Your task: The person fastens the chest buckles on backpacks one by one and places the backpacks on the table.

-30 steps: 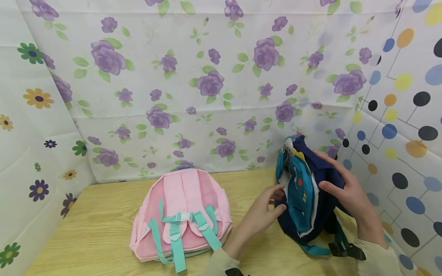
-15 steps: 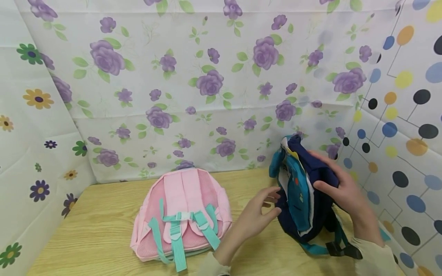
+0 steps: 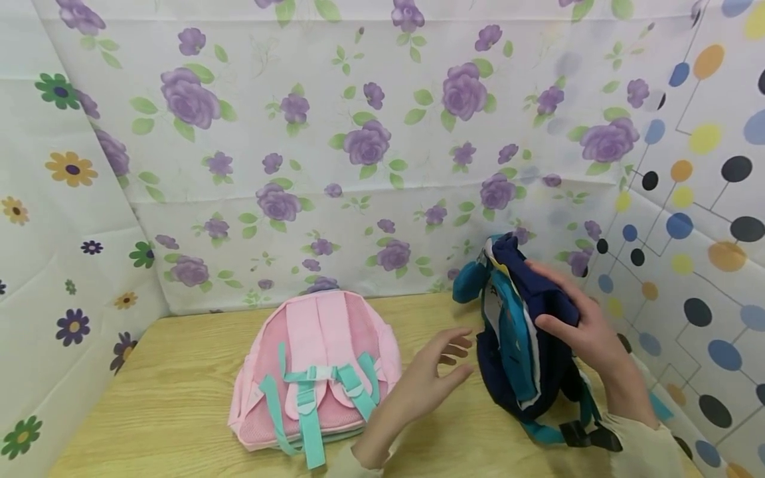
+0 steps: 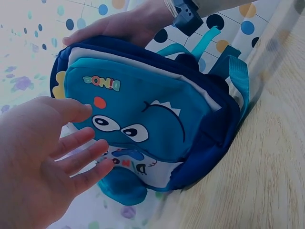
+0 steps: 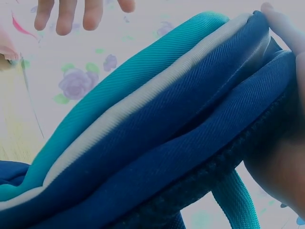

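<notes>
A navy and teal backpack [image 3: 528,345] stands upright on the table at the right, its front turned to the left. The left wrist view shows a dinosaur face with two eyes on its front pocket [image 4: 138,114]. My right hand [image 3: 588,325] grips its upper side, thumb on the near face and fingers over the far one. My left hand [image 3: 424,378] hovers to its left, fingers spread and relaxed, holding nothing. In the left wrist view the left hand [image 4: 52,157] overlaps the bag's front. A teal rounded flap [image 3: 470,281] sticks out from the bag's far side.
A pink backpack [image 3: 323,318] with mint straps lies on the wooden table [image 3: 161,385] left of my left hand. Patterned cloth walls [image 3: 335,166] rise behind and at both sides. Loose straps with a black buckle [image 3: 588,435] trail from the blue bag near my right sleeve.
My left hand has drawn back leftward from the navy backpack. The bag has turned slightly and shifted a little left with my right hand, and the teal flap now sticks out further.
</notes>
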A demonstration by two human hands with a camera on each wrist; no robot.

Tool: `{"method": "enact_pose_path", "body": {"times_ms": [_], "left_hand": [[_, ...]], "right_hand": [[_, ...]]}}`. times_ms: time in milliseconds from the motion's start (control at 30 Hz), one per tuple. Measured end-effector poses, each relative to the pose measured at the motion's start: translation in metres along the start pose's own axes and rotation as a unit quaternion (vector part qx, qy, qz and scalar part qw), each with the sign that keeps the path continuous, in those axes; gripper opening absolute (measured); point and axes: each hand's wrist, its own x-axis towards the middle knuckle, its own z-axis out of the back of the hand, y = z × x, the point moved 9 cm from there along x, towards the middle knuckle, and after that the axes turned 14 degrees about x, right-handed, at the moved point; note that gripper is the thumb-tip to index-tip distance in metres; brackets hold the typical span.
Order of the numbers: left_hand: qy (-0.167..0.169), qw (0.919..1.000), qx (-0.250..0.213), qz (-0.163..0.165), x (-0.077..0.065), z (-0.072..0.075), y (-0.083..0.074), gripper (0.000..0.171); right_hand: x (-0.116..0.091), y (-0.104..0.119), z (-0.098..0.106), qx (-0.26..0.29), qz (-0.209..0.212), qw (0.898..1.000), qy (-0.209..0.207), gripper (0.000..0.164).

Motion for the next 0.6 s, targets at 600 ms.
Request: {"method": "enact_pose_path", "body": {"times_ms": [600], "left_hand": [[-0.004, 0.9997, -0.017, 0.015, -0.006, 0.016, 0.001, 0.048]], "right_hand": [[0.001, -0.001, -0.012, 0.011, -0.008, 1.000, 0.016, 0.075]]}}
